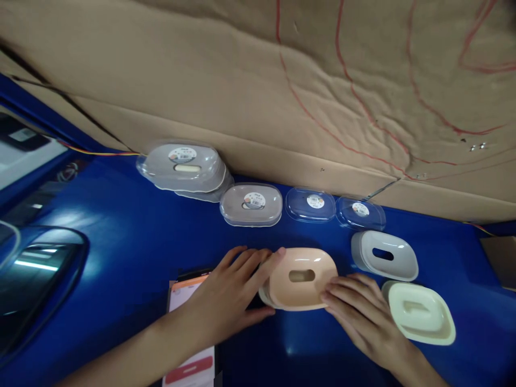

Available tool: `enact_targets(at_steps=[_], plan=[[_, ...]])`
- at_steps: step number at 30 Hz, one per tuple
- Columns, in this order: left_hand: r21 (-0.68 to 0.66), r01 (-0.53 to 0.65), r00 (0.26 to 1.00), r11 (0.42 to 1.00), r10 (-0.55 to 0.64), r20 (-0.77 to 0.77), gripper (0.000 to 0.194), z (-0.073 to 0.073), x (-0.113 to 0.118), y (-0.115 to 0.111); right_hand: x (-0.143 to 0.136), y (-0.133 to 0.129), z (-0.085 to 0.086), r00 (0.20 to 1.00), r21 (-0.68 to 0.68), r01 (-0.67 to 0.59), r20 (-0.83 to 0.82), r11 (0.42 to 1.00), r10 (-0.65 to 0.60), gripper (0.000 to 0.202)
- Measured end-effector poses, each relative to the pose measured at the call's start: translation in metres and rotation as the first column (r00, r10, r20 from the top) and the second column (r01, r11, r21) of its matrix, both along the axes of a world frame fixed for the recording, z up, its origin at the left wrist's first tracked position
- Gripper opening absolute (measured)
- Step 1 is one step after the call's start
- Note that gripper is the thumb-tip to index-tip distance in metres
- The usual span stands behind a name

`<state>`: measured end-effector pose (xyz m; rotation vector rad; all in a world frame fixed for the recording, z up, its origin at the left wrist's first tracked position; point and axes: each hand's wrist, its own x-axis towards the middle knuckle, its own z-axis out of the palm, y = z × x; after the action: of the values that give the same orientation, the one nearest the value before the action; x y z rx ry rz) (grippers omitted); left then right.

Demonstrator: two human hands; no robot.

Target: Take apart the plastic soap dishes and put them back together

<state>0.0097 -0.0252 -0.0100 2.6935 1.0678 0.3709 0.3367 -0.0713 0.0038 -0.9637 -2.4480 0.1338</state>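
Rising behind the blue table (133,247), a creased brown panel (193,80) with red lines spans the view. Far left along it sits a stack of clear-covered oval containers (181,174); a phone (191,371) lies partly under the left forearm. The left hand (236,295) clasps the left end of a peach slotted container (302,302), thumb and forefinger apart along it; the right hand (365,312) clamps the right rim, fingers together, thumb mostly hidden. This container is centred near the viewer, hollow side up. To its right stand a grey slotted container (404,258) and a pale green container (421,314). Judged by layout, covering is partial: the stack and a covered grey container (252,215) wear clear tops; three containers lack them, while two clear lids (308,213) lie separately.
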Motion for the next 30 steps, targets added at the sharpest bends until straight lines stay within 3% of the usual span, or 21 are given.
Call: enact_targets(at_steps=[2,7,13,18,22,26,30], plan=[[0.001,0.010,1.000,1.000,-0.010,-0.013,0.113,0.000,0.000,-0.001,-0.004,-0.001,0.000,0.999,-0.029,-0.033,0.006,0.999,0.033,0.029],[-0.022,0.026,0.999,0.999,-0.027,-0.019,0.090,0.002,0.001,-0.001,-0.003,-0.004,-0.001,0.995,-0.035,-0.061,0.075,0.998,0.063,0.035],[-0.049,0.072,0.997,0.996,-0.073,-0.032,0.099,0.004,0.002,0.001,-0.001,-0.004,-0.002,0.982,-0.035,-0.102,0.158,0.994,0.106,0.045],[-0.061,0.074,0.997,0.995,-0.076,-0.034,0.087,0.006,0.002,0.000,-0.001,-0.005,-0.003,0.989,-0.033,-0.101,0.107,0.994,0.104,0.037],[-0.068,0.081,0.995,0.994,-0.084,-0.045,0.082,0.008,0.000,-0.001,0.001,0.004,-0.010,0.997,-0.048,0.070,0.017,0.996,-0.069,0.049],[-0.079,0.104,0.993,0.991,-0.108,-0.045,0.088,0.009,-0.004,0.000,-0.015,0.041,-0.020,0.929,-0.038,0.364,0.080,0.930,-0.361,0.065],[-0.096,0.110,0.991,0.989,-0.116,-0.066,0.090,0.010,-0.006,0.001,-0.034,0.075,-0.025,0.895,0.005,0.411,0.190,0.912,-0.404,0.071]])
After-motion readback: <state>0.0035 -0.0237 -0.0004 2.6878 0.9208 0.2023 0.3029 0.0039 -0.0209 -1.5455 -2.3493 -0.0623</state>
